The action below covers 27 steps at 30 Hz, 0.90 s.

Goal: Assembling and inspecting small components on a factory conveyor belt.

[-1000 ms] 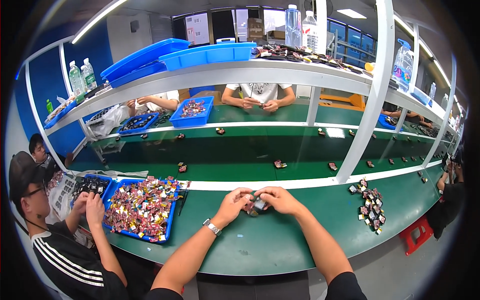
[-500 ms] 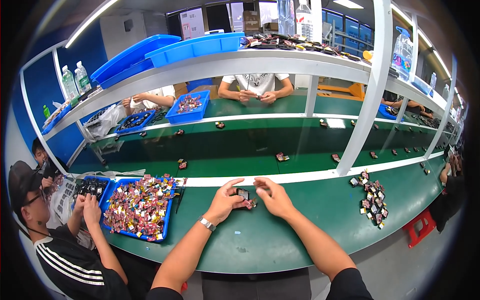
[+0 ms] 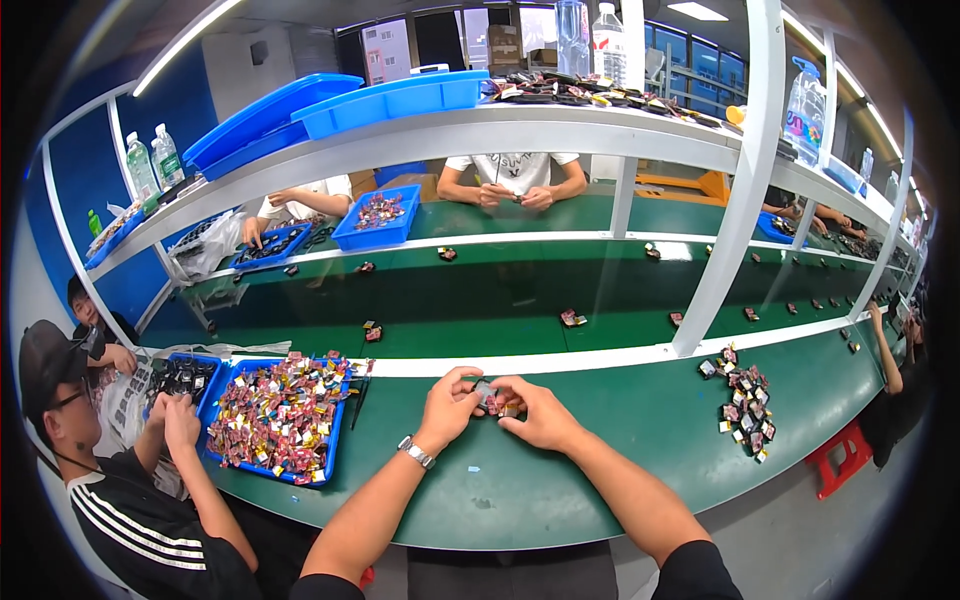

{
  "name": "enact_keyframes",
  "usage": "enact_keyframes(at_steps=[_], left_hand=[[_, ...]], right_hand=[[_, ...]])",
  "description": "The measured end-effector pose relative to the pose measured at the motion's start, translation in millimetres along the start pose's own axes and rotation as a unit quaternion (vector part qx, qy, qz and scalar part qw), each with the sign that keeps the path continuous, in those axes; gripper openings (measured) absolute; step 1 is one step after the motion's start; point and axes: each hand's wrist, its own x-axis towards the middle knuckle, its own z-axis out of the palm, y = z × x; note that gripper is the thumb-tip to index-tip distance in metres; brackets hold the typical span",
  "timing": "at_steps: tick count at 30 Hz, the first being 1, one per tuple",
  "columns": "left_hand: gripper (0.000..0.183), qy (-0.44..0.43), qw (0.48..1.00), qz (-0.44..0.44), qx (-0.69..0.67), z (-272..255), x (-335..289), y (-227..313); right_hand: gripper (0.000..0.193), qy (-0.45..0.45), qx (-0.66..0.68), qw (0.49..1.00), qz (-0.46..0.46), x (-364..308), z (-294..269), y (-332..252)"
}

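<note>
A small electronic module [image 3: 488, 396], dark and grey with a reddish circuit-board part, is held just above the green bench in front of me. My left hand [image 3: 448, 410] pinches its left side between thumb and fingers. From the right, my right hand [image 3: 543, 414] closes its thumb and fingertips on the reddish part, hiding some of it. To the left stands a blue tray [image 3: 333, 462] heaped with reddish boards [image 3: 280, 410] that carry yellow and white pieces. Further right on the bench lies a loose pile of similar dark modules [image 3: 745, 405].
Beyond a white rail [image 3: 520, 364], a green conveyor belt [image 3: 470, 325] carries spaced-out modules. A white post [image 3: 735, 190] rises at right under a shelf [image 3: 560, 118] with blue trays. A co-worker's hands [image 3: 178, 420] work close at left; another person [image 3: 512, 180] sits opposite.
My right hand has moved left and closed on the module. The modules on the near belt have shifted slightly right. A co-worker's hand at far left has dropped into a blue tray.
</note>
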Motion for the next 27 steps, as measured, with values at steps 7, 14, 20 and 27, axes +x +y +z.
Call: enact_keyframes(at_steps=[7,14,20,27], left_hand=[[0.032,-0.054,0.993,-0.001,-0.106,2,-3,7],[0.029,-0.106,0.989,-0.018,-0.104,2,-3,6],[0.03,-0.102,0.99,0.005,-0.101,1,-4,3],[0.032,-0.088,0.987,-0.003,-0.133,4,-5,7]], right_hand=[[0.022,0.082,-0.018,0.996,-0.038,1,6,1],[0.017,0.127,0.0,0.992,-0.019,2,4,7],[0.017,0.126,0.027,0.992,-0.001,3,2,2],[0.018,0.198,-0.164,0.955,-0.15,1,4,5]])
